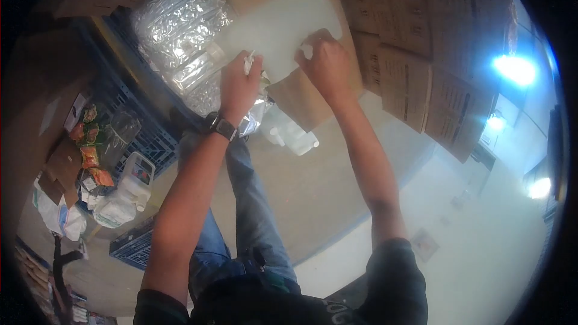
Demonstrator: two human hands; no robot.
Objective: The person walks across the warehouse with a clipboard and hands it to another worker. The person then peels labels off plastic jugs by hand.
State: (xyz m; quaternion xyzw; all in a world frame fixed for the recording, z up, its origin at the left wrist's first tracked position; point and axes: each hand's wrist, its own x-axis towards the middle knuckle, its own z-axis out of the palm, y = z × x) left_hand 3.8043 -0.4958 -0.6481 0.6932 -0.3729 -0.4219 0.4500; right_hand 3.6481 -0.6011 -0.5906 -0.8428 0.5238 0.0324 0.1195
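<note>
A pale, translucent plastic sheet or bag [283, 21] spreads between my two hands, above a brown cardboard surface [301, 99]. My left hand [241, 83], with a watch at the wrist, is closed on a bunched white edge of it. My right hand [325, 63] is closed round another edge, a pale bit showing at the thumb. Shiny clear plastic packs [180, 30] lie beside my left hand. Below the cardboard is a whitish translucent container [292, 135].
Stacked cardboard boxes [415, 42] stand on the right. At the left are blue plastic crates [153, 135], a white jug [135, 180], colourful packets [90, 138] and a white bag [63, 213]. My legs [250, 198] are below, over the floor.
</note>
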